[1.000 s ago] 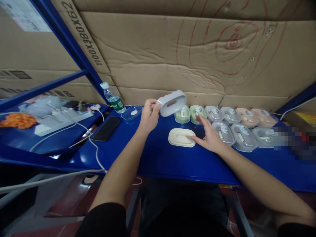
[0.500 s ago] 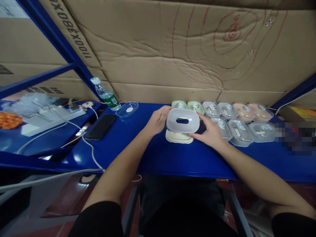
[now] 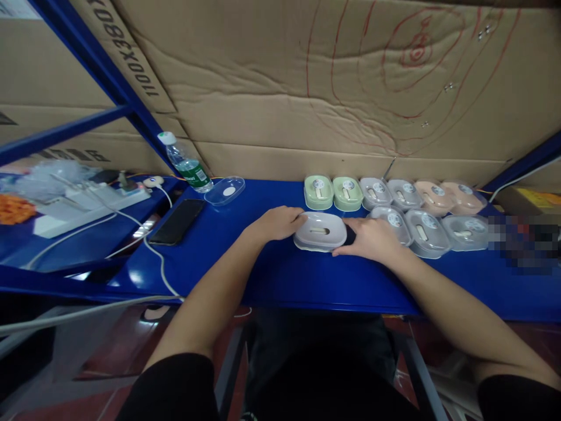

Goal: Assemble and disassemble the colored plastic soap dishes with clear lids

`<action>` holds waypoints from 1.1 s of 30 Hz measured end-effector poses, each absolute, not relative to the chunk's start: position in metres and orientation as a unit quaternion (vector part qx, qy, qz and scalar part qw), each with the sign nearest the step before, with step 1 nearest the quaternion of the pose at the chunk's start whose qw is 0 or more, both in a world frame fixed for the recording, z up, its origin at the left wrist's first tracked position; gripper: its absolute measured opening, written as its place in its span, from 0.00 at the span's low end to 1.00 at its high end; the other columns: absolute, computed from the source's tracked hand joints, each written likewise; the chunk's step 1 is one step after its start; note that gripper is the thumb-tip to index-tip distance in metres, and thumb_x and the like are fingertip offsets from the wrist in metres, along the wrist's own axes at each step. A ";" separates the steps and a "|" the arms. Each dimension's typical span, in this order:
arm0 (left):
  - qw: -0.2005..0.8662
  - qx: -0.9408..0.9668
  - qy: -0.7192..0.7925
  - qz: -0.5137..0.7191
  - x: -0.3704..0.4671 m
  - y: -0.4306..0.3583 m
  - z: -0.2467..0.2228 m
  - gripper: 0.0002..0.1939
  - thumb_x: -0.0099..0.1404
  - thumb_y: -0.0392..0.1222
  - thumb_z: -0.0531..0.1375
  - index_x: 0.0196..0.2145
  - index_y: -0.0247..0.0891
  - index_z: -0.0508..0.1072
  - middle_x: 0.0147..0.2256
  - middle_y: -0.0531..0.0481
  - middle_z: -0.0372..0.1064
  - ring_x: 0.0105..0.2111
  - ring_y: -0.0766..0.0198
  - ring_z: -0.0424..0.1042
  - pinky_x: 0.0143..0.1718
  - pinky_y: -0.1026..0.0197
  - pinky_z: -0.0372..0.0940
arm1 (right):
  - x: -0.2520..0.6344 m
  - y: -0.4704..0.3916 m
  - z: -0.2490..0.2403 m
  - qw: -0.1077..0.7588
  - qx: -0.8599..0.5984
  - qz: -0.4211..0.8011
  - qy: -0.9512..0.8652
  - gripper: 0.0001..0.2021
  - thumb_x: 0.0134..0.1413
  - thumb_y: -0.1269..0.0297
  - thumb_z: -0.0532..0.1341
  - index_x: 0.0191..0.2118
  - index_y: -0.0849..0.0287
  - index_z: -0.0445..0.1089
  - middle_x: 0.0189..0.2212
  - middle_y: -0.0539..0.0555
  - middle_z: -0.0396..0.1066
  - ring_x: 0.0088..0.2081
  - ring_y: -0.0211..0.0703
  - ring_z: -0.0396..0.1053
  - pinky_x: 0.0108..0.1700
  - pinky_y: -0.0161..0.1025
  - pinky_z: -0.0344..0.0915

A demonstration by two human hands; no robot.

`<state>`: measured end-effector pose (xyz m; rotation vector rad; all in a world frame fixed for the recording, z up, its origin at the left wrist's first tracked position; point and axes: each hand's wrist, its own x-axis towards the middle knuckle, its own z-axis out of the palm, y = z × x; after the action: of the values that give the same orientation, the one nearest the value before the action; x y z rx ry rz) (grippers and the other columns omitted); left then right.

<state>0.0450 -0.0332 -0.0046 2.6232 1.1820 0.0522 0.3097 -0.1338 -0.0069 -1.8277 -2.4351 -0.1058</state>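
A grey oval plastic cover [image 3: 329, 224] with a slot in its top sits over a cream base [image 3: 316, 249], whose rim shows at the lower edge. Something cream-coloured is visible through the slot. At the cover's left end, my left hand [image 3: 280, 223] is closed with thumb and fingers against its side. My right hand [image 3: 372, 237] grips the opposite end between thumb and fingers. The fingertips behind the cover are partly hidden.
Behind and to the right stand several similar lidded cases: green [image 3: 318, 193], grey [image 3: 426, 235] and peach [image 3: 433, 197]. Leftward lie a clear lid [image 3: 225, 191], a water bottle [image 3: 190, 166], a black phone [image 3: 177, 222] and a white power strip [image 3: 92, 213] with cables.
The grey cover has come down onto the cream base, both hands moving with it. Half a second ago it was held tilted above the base, with blue showing through its slot.
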 end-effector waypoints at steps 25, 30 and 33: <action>0.055 0.605 0.785 0.117 -0.058 0.039 -0.020 0.18 0.69 0.45 0.62 0.52 0.35 0.78 0.61 0.25 0.70 0.57 0.35 0.75 0.56 0.39 0.69 | 0.315 -0.131 -0.017 0.038 -0.514 -0.011 -0.857 0.22 0.67 0.41 0.63 0.50 0.52 0.81 0.42 0.58 0.84 0.37 0.55 0.81 0.34 0.45 0.69; 0.035 0.609 0.772 0.181 -0.052 0.036 -0.012 0.11 0.65 0.44 0.64 0.43 0.38 0.79 0.49 0.33 0.79 0.53 0.37 0.77 0.53 0.40 0.70 | 0.316 -0.131 -0.017 0.043 -0.506 -0.013 -0.861 0.27 0.69 0.41 0.61 0.63 0.54 0.76 0.48 0.60 0.83 0.41 0.57 0.83 0.39 0.47 0.74; -0.010 0.622 0.730 0.283 -0.035 0.018 0.006 0.15 0.68 0.48 0.63 0.48 0.38 0.77 0.48 0.36 0.79 0.52 0.39 0.77 0.54 0.41 0.69 | 0.317 -0.132 -0.016 0.077 -0.516 -0.006 -0.853 0.29 0.69 0.43 0.62 0.67 0.55 0.71 0.51 0.60 0.83 0.46 0.59 0.82 0.42 0.49 0.76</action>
<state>-0.0349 0.0179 0.0058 1.9659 2.3097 0.8957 0.3165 -0.1318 -0.0163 -1.5473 -2.5553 -0.0169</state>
